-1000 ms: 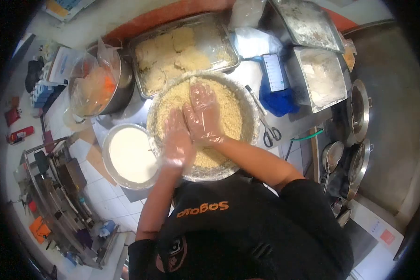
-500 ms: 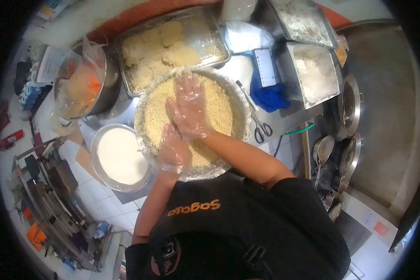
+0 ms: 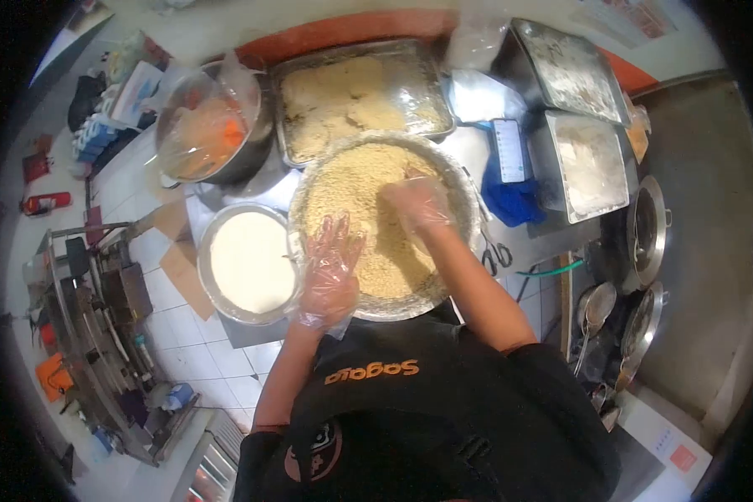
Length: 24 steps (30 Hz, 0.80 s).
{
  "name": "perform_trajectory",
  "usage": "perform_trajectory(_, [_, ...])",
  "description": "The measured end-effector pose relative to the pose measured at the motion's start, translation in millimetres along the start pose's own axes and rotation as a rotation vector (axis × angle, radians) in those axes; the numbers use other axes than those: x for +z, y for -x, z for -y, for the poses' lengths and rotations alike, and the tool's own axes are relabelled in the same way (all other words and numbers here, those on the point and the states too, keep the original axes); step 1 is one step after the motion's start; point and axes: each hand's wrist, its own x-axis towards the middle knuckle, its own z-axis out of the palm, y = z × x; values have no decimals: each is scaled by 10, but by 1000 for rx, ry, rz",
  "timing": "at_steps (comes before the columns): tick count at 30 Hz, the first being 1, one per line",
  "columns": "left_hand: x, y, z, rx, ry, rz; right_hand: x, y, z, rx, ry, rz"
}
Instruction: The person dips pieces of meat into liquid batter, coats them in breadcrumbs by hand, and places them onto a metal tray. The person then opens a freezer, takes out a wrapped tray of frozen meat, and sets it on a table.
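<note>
Yellow crumbs [image 3: 368,197] fill wide bowl [image 3: 393,310]. Left hand [image 3: 326,280] spread open at near-left rim; right hand [image 3: 417,203] apart, inside right, closure unclear. White-filled bowl [image 3: 204,263] crowds left edge, tray [image 3: 429,92] far edge.

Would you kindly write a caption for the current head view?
Plastic-gloved left hand and right hand at a large bowl of yellow crumbs, white-filled bowl alongside.

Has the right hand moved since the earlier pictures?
Yes. Against the large bowl, the right hand has shifted right, towards the bowl's right rim.
</note>
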Motion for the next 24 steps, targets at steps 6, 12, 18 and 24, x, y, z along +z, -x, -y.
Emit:
perform_trajectory(6, [-61, 134, -18, -41, 67, -29, -61, 28, 15, -151, 138, -21])
perform_trajectory(12, [-55, 243, -38, -49, 83, -102, -22, -77, -99, -347, 186, -85])
perform_trajectory(18, [-2, 356, 26, -12, 158, -299, -301, 67, 13, -376, 4, -40])
perform_trajectory(24, [125, 414, 150, -55, 441, -371, -588, 268, 88, -520, 76, -251])
